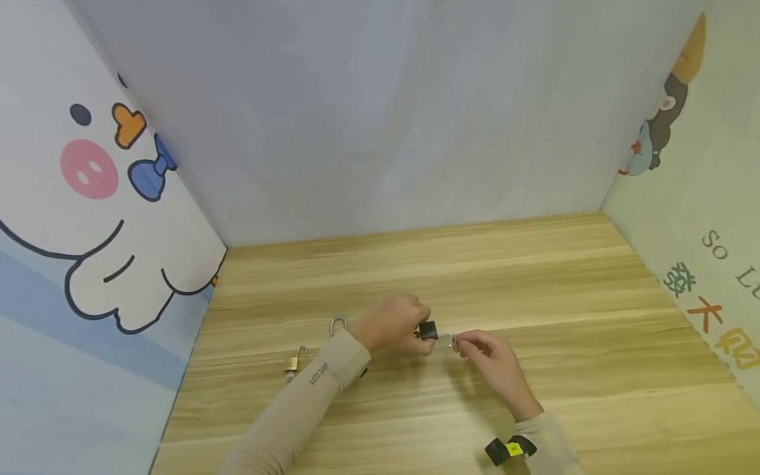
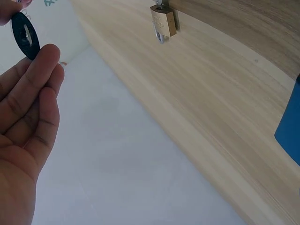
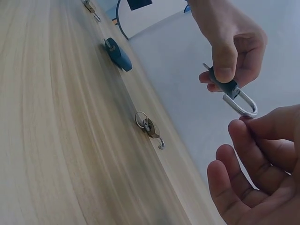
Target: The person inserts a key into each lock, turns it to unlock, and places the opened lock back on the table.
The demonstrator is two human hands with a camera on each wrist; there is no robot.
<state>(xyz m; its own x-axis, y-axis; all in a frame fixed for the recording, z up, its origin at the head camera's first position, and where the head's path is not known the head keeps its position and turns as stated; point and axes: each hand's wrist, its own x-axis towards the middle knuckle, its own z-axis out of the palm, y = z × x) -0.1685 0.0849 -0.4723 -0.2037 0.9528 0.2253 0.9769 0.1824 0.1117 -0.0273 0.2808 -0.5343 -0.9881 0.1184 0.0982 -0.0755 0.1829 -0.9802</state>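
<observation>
Between the thumb and fingers of my left hand is a dark padlock, held above the table. Its silver shackle stands open, one leg out of the body, and points toward my right hand. The thumb and index fingertip of the right hand pinch the shackle's bend; the other fingers curve loosely in the right wrist view. A thin metal piece sticks out of the padlock's far end. In the left wrist view, the padlock's dark oval end shows.
A small brass padlock with its shackle open lies at left. Behind the left sleeve shows another open shackle. A brass padlock with a key ring and a dark blue padlock lie on the wooden table. Printed walls enclose it.
</observation>
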